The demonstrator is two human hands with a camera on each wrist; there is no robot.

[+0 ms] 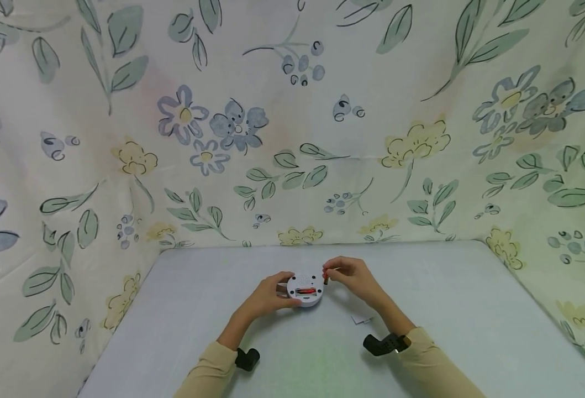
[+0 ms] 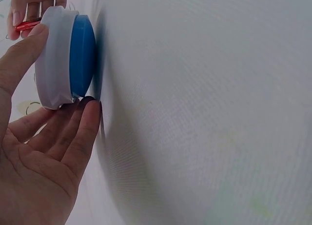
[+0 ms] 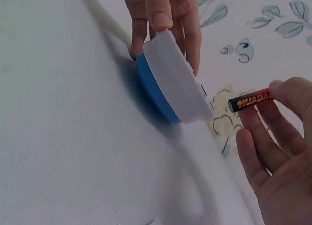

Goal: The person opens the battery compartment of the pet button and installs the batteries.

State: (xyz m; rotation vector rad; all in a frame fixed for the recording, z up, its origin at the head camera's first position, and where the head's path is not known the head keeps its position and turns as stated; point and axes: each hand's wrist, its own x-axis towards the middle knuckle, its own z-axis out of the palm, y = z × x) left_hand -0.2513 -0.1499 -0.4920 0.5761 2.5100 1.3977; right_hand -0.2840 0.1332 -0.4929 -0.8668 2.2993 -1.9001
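A round white battery device (image 1: 303,280) with a blue underside (image 2: 82,56) stands on the table, its back facing up. My left hand (image 1: 268,294) grips it by the rim, thumb at the near side and fingers at the far side. In its uncovered battery compartment lies a red battery (image 1: 306,291); whether others lie there is too small to tell. To the right of the device, my right hand (image 1: 350,273) pinches a red-and-black battery (image 3: 251,100) between thumb and fingers. That battery is held in the air, apart from the device.
A small white flat piece (image 1: 361,320) lies on the white table (image 1: 446,309) near the right forearm. Black wrist cameras (image 1: 385,345) are strapped to both wrists. Floral cloth (image 1: 292,199) hangs behind the table and along both sides.
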